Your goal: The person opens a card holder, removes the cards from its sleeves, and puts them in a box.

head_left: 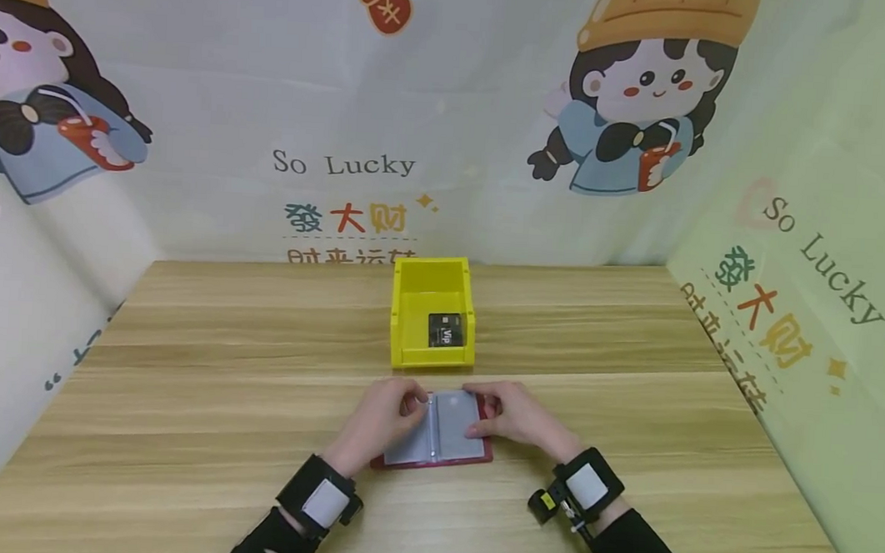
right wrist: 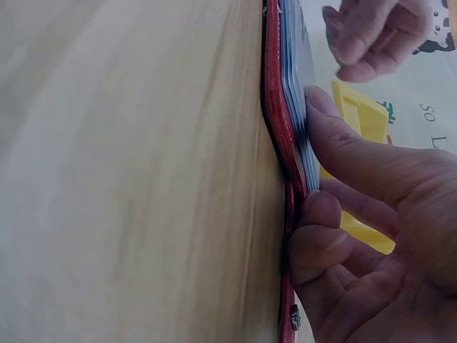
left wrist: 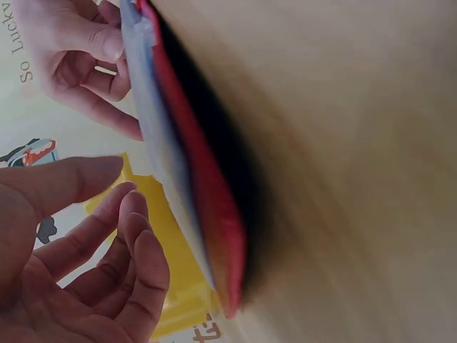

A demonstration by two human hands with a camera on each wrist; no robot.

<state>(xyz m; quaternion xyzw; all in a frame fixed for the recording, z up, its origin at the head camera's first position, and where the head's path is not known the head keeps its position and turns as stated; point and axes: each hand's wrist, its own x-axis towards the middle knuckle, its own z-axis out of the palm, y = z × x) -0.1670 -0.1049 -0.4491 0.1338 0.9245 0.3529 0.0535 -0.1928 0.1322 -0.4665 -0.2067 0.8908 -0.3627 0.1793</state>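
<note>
A small card holder [head_left: 459, 423] with a red cover lies spread on the wooden table, its clear plastic sleeves facing up. My right hand [head_left: 518, 414] grips its right side. In the right wrist view the thumb [right wrist: 343, 146] rests on the stacked sleeves [right wrist: 291, 78] while curled fingers stay at their edge. Over the left page hovers my left hand [head_left: 384, 415]. The left wrist view shows that hand's thumb [left wrist: 78, 179] apart from its loosely bent fingers, nothing between them, beside the holder's red cover [left wrist: 227, 243].
Just beyond the card holder stands a yellow bin [head_left: 432, 359] with a black card [head_left: 445, 330] marked "Vip" inside. A printed cloth backdrop [head_left: 475, 220] closes off the table's [head_left: 260, 325] far side and both flanks. Both wrists wear black camera straps [head_left: 589, 485].
</note>
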